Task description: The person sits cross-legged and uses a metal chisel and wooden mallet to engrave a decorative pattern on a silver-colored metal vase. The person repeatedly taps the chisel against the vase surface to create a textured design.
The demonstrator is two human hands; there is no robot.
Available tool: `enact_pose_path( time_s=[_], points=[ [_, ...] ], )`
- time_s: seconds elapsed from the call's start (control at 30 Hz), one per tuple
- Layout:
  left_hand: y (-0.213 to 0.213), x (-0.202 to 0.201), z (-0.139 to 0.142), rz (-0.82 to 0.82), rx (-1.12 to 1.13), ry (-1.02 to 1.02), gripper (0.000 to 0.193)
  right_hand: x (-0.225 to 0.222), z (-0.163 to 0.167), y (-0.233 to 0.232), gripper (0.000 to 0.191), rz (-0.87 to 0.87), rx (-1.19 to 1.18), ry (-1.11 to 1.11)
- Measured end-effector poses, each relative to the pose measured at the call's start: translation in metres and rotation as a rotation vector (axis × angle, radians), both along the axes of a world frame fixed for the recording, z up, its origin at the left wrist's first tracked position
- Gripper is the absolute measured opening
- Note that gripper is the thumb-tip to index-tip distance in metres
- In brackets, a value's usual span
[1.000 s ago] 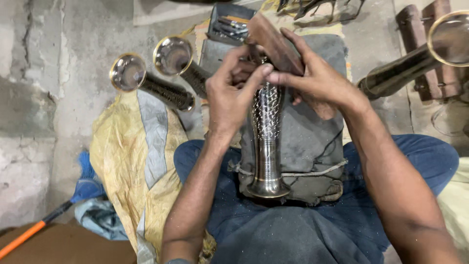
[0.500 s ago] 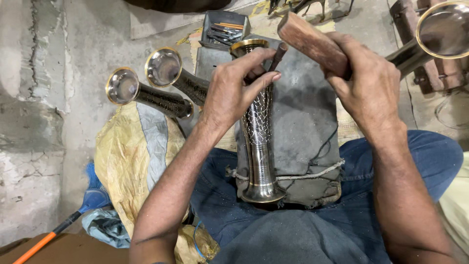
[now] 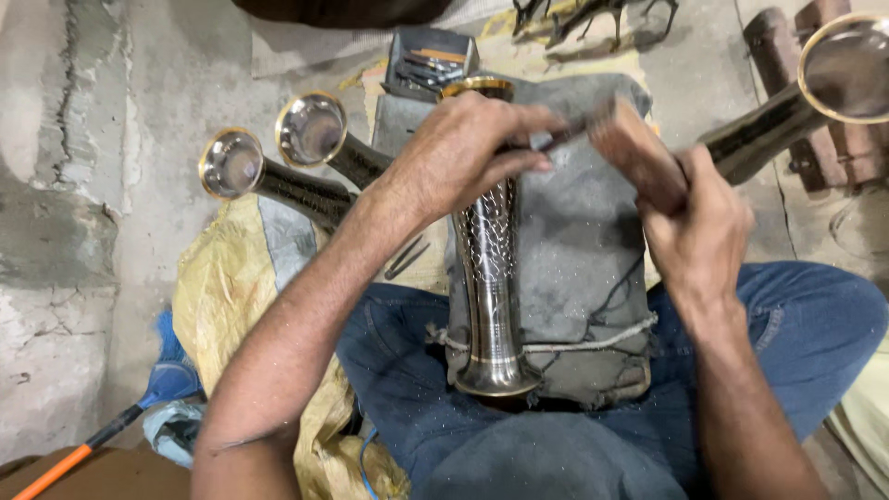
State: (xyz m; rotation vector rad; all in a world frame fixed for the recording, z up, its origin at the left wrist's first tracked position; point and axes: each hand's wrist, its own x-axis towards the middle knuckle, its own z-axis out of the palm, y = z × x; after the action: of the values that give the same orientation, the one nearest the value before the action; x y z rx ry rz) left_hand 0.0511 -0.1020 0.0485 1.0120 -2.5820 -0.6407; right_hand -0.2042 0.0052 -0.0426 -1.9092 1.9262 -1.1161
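**Over the lap: engraving a metal vase**

Across my lap, in the head view, I am seeing a tall engraved metal vase (image 3: 488,278) lying lengthwise on a grey padded cushion (image 3: 574,268), its flared foot pointing toward me and its brass-rimmed mouth pointing away. A cord is running around the near end of the cushion, and the cushion itself is resting on blue-trousered legs (image 3: 796,324).

My left hand (image 3: 463,157) is lying over the upper part of the vase, fingers closed around a thin metal chisel (image 3: 565,137); the tool's tip is hidden under the fingers, so I cannot tell exactly where it is touching the surface. My right hand (image 3: 699,227) is gripping a wooden mallet (image 3: 634,153) by its lower end, with the block's head hanging just beside the chisel's free end. The mallet is blurred, so I cannot tell whether the two are in contact.

Off to the left, two more vases (image 3: 278,162) are lying on a yellow sheet (image 3: 218,287), open mouths facing up at me. Another vase (image 3: 796,102) is angling in from the upper right. Beyond the cushion, a small tray of tools (image 3: 431,60) is sitting on the concrete floor (image 3: 111,93). An orange-handled tool (image 3: 65,463) is showing at the lower left corner.
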Motion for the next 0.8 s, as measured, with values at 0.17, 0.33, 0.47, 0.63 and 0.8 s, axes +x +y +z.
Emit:
enact_pose_path(
  time_s=[0.17, 0.33, 0.47, 0.63, 0.8],
  points=[
    [-0.003, -0.005, 0.011, -0.112, -0.029, -0.010, 0.040, 0.006, -0.015, 0.019, 0.033, -0.046, -0.030, 0.050],
    [-0.005, -0.007, 0.018, -0.206, -0.098, 0.012, 0.039, 0.007, -0.020, 0.027, 0.030, -0.053, -0.058, -0.018],
    [-0.003, -0.008, 0.020, -0.187, 0.017, -0.080, 0.038, 0.007, -0.018, 0.026, 0.023, -0.162, 0.017, -0.300],
    [-0.006, -0.006, 0.015, -0.166, 0.073, -0.038, 0.040, 0.002, -0.014, 0.021, 0.034, -0.093, -0.031, 0.031],
    [-0.015, 0.012, 0.009, -0.192, -0.069, 0.110, 0.043, -0.002, -0.004, 0.016, 0.028, -0.127, 0.011, -0.167]
  ],
)
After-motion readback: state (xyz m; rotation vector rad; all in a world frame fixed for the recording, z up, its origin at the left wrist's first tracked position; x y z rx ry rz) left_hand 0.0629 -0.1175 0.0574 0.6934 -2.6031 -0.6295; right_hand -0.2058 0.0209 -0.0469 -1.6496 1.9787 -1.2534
